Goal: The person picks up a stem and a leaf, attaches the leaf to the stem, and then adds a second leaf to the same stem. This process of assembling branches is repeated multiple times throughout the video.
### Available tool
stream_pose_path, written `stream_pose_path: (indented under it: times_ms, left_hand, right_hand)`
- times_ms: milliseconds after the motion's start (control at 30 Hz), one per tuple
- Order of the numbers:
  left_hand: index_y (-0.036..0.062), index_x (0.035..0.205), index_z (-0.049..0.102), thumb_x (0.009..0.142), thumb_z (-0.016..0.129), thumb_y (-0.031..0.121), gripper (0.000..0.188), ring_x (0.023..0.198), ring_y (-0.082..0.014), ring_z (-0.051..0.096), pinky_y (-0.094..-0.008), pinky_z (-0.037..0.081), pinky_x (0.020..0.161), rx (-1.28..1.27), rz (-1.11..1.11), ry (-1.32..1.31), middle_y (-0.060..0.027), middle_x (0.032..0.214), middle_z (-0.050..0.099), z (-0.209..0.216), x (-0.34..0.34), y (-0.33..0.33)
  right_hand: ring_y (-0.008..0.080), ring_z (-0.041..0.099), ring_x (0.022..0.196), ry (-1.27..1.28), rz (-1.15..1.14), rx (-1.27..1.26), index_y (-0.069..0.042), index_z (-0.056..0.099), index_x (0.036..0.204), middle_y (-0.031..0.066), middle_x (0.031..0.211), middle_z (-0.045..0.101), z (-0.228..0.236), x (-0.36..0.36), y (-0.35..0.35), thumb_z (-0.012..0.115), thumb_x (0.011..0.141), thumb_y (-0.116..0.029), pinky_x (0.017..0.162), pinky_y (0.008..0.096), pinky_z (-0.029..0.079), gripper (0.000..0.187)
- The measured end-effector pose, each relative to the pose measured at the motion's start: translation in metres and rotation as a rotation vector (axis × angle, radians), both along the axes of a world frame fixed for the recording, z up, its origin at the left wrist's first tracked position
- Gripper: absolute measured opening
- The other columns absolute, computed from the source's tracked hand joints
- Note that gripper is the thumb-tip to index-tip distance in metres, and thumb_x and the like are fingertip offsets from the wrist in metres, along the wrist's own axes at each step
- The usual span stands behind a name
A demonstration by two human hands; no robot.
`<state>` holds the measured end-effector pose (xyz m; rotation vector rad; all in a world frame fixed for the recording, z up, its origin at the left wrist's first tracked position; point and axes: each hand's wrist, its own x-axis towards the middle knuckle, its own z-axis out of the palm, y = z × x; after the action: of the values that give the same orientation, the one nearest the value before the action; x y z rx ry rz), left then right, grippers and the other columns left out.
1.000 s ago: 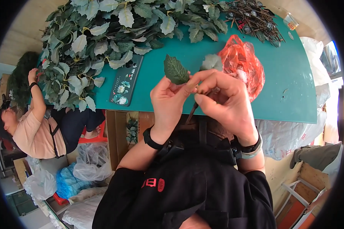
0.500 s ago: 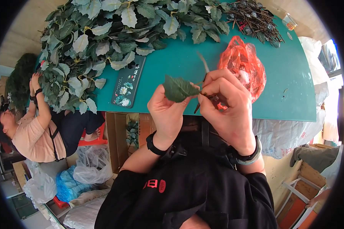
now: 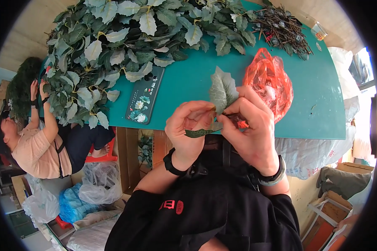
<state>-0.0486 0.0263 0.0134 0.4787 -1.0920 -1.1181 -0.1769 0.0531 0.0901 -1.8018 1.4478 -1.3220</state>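
Note:
A sprig of artificial leaves [image 3: 223, 88] is held between my two hands above the table's front edge. One pale green leaf points up, and a darker leaf [image 3: 202, 133] hangs below my left fingers. My left hand [image 3: 192, 121] is closed in a pinch at the base of the sprig. Opposite it, my right hand [image 3: 252, 125] pinches the sprig's stem, its fingertips close to the left ones. The joint between stem and leaves is mostly covered by my fingers. Just beyond my right hand lies a crumpled red plastic bag [image 3: 276, 85] with something pale inside.
The green table [image 3: 314, 113] bears a big heap of artificial leaves [image 3: 109, 50] at the left and back. A dark flat case with a flower print [image 3: 144, 98] lies beside it. Brown stems [image 3: 280, 31] and a small cup [image 3: 318, 31] are far right. Another person [image 3: 35, 146] sits at left.
The sprig has turned: a pale leaf now stands upright, and a dark leaf hangs below the left hand. The stem that stuck up and down by my right hand no longer shows.

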Motion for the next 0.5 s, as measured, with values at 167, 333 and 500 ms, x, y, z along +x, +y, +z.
stream_pose_path:
  times_ms: [167, 333, 500]
  left_hand:
    - [-0.0057, 0.102, 0.059, 0.079, 0.063, -0.014, 0.025, 0.093, -0.0184, 0.065, -0.0276, 0.053, 0.081, 0.006, -0.016, 0.056, -0.0117, 0.100, 0.063, 0.0017, 0.0004, -0.0005]
    - [-0.0051, 0.106, 0.057, 0.082, 0.061, -0.012, 0.025, 0.093, -0.0193, 0.065, -0.0294, 0.053, 0.082, -0.026, -0.014, 0.005, -0.0132, 0.101, 0.064, 0.0006, 0.0021, -0.0014]
    - [-0.0040, 0.108, 0.055, 0.085, 0.061, -0.007, 0.024, 0.092, -0.0202, 0.065, -0.0311, 0.053, 0.083, 0.012, -0.114, 0.081, -0.0144, 0.102, 0.065, -0.0017, 0.0064, -0.0050]
  right_hand:
    - [0.0150, 0.056, 0.068, -0.035, 0.018, 0.015, 0.003, 0.053, 0.076, 0.0089, 0.088, 0.055, -0.0037, 0.0016, -0.0012, 0.065, 0.069, 0.008, 0.060, 0.0247, 0.046, 0.014]
    - [0.0148, 0.053, 0.066, -0.034, 0.010, 0.025, 0.002, 0.052, 0.075, 0.0087, 0.087, 0.055, -0.0027, 0.0027, -0.0026, 0.065, 0.070, 0.007, 0.058, 0.0244, 0.044, 0.014]
    - [0.0148, 0.052, 0.065, -0.026, 0.002, 0.011, 0.002, 0.052, 0.074, 0.0080, 0.086, 0.054, -0.0053, 0.0024, -0.0034, 0.065, 0.070, 0.006, 0.057, 0.0249, 0.043, 0.014]
